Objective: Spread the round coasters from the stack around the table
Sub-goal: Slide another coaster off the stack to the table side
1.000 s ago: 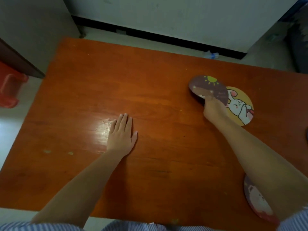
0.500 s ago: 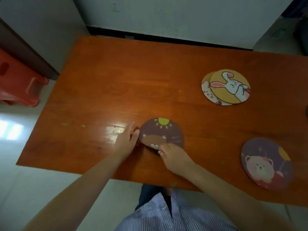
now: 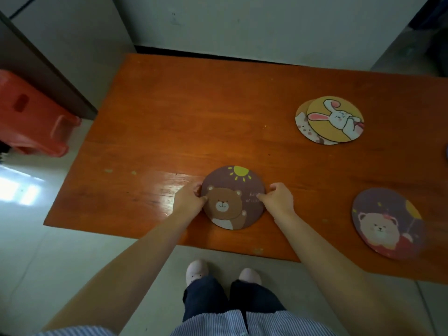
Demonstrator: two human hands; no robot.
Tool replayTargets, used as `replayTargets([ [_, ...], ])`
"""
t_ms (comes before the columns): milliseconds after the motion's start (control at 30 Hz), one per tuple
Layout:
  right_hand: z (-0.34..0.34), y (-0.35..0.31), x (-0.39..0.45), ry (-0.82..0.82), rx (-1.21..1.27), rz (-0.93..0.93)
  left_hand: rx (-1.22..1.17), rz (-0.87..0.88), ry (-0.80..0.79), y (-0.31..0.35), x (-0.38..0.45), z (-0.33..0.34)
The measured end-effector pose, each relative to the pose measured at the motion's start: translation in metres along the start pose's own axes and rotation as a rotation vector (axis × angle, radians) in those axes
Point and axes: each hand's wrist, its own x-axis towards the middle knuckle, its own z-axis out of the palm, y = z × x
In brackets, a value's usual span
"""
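We see the orange wooden bench [image 3: 218,112] carrying everything. Our landmark, the round purple coaster with a brown bear and yellow sun [image 3: 236,190], lies flat near its front edge. Far right of it sits the remaining stack, topped by a yellow rabbit coaster [image 3: 335,120]; nearer right, a purple coaster with a pale bear [image 3: 388,221]. The left hand [image 3: 188,201] and right hand [image 3: 278,198] pinch opposite rims, each grip narrow, equally near.
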Motion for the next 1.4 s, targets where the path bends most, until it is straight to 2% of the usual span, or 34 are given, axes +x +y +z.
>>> replayTargets([
  [200,0.020,-0.015,-0.003,0.093,-0.097,-0.031,0.074,0.090,-0.051,-0.002,0.006,-0.019],
  [367,0.031,-0.016,-0.007,0.107,-0.218,-0.031,0.170,0.113,-0.110,-0.014,0.013,-0.034],
  [667,0.037,-0.021,-0.015,0.284,-0.154,0.009,0.244,0.256,-0.117,-0.023,0.023,-0.031],
  [967,0.041,-0.025,-0.017,0.308,-0.303,0.043,0.422,0.289,-0.164,-0.022,0.036,-0.030],
  [1100,0.044,-0.024,-0.019,0.335,-0.538,-0.147,0.539,0.341,-0.072,-0.033,0.030,-0.039],
  [1233,0.070,-0.048,-0.017,0.237,-0.561,-0.387,0.648,0.397,0.060,-0.059,0.029,-0.069],
  [1400,0.132,-0.108,-0.018,0.080,-0.591,-0.650,0.716,0.269,0.175,-0.105,0.029,-0.133],
])
